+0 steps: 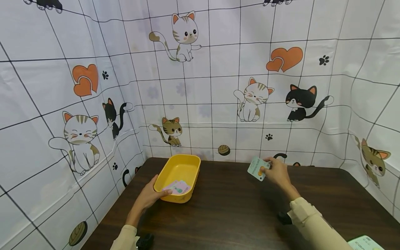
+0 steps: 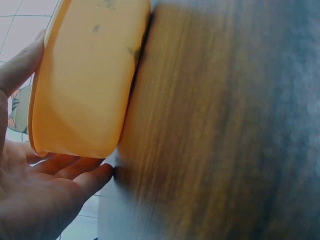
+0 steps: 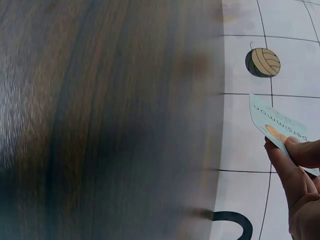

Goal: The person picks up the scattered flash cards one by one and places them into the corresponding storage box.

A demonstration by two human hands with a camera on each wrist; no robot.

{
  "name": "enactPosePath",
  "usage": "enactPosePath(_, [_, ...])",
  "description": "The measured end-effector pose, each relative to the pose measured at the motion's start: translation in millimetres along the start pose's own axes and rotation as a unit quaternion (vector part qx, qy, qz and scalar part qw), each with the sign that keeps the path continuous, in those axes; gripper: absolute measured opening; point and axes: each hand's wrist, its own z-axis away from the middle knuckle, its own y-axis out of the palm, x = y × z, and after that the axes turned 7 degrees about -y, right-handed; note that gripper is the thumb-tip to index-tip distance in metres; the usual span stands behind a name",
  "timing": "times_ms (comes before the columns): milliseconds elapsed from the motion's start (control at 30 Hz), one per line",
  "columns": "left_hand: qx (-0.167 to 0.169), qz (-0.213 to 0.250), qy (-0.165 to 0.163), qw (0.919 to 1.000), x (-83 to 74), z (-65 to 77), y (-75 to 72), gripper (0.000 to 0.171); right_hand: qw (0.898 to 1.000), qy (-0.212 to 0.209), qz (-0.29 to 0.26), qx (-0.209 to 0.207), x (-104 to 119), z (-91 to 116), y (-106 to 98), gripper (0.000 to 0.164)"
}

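Observation:
My left hand (image 1: 147, 195) grips the near left side of a yellow plastic bin (image 1: 184, 198), thumb over the rim and fingers along the outside. Inside the bin, at its near end, lie pink cards (image 1: 179, 186) with a picture on top. In the left wrist view the bin's outer wall (image 2: 85, 90) rises from the tabletop, with the fingers against its end. Near the table's far edge, my right hand (image 1: 279, 173) pinches a pale green flash card (image 1: 254, 168) between thumb and fingers. The right wrist view shows this card (image 3: 272, 120) bearing the word persimmon and an orange fruit.
A dark wooden table (image 1: 225, 211) spreads under both hands. Another pale green card (image 1: 365, 243) lies at its near right, partly cut off by the frame. A white cloth (image 1: 218, 86) printed with cats and grid lines hangs behind and at the sides.

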Motion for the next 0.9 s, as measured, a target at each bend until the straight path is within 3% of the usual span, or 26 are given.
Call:
enactPosePath(467, [-0.005, 0.0, 0.001, 1.0, 0.6, -0.2, -0.8, 0.116, 1.0, 0.005, -0.03, -0.002, 15.5, -4.5, 18.1, 0.037])
enactPosePath(900, [0.001, 0.003, 0.01, 0.9999, 2.3, -1.3, -0.2, 0.118, 1.0, -0.013, -0.025, -0.006, 26.7, -7.8, 31.0, 0.036])
